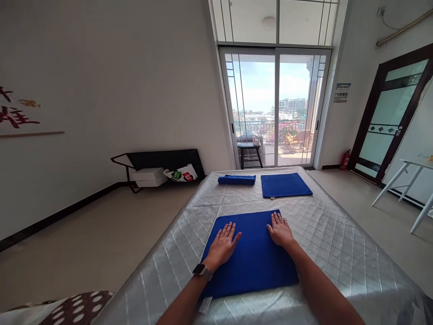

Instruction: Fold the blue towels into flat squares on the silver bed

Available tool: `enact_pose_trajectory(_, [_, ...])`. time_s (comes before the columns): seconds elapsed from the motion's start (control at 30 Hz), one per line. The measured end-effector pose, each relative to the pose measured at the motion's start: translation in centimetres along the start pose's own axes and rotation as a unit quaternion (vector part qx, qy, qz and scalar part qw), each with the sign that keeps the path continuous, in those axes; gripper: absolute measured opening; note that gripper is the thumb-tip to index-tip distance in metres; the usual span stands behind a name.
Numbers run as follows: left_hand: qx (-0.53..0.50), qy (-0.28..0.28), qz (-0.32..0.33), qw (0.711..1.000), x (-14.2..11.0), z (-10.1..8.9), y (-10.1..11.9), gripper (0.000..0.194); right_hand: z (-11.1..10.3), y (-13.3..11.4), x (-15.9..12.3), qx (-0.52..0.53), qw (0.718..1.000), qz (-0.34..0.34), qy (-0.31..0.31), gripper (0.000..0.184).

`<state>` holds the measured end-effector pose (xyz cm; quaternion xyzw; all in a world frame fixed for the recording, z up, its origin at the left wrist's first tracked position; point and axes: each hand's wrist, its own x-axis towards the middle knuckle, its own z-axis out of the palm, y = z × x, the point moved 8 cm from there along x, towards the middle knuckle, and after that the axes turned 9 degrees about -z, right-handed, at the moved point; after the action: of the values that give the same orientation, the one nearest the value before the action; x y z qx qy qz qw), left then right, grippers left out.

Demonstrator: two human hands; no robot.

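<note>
A blue cloth [253, 257] lies spread flat on the silver quilted bed cover [334, 239], with a white tag at its near left corner. My left hand [223, 243] rests palm down on the left part of the cloth, fingers stretched out; a watch is on that wrist. On the cloth's far right part lies my right hand [280, 229], also flat with its fingers extended. Farther back are a rolled blue cloth [237, 180] on the left and another flat blue cloth [286, 185] on the right.
Beyond the bed stands a sliding glass door [276, 108]. Along the left wall are a black bench-like piece [158, 159] and white boxes [149, 177]. To the right are a white-legged table [394, 185], a fire extinguisher [345, 160] and a dark-framed door [392, 117].
</note>
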<state>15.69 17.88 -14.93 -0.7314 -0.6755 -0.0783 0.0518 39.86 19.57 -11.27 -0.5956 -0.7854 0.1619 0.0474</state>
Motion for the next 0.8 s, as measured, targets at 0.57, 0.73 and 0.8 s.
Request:
enact_pose_trajectory(0.57, [-0.032, 0.02, -0.083, 0.996, -3.9, -2.0, -4.7, 0.071, -1.4, -1.4, -5.7, -0.066, 0.994, -0.027, 0.081, 0.065])
enact_pose_trajectory(0.73, [-0.017, 0.006, -0.09, 0.996, -3.9, -2.2, -4.5, 0.073, 0.9, -2.1, -10.5, -0.051, 0.998, -0.01, 0.041, 0.066])
enact_pose_trajectory(0.8, [-0.012, 0.001, -0.086, 0.996, -3.9, -2.4, -4.2, 0.074, 1.3, -2.2, -11.6, -0.046, 0.998, 0.001, 0.032, 0.066])
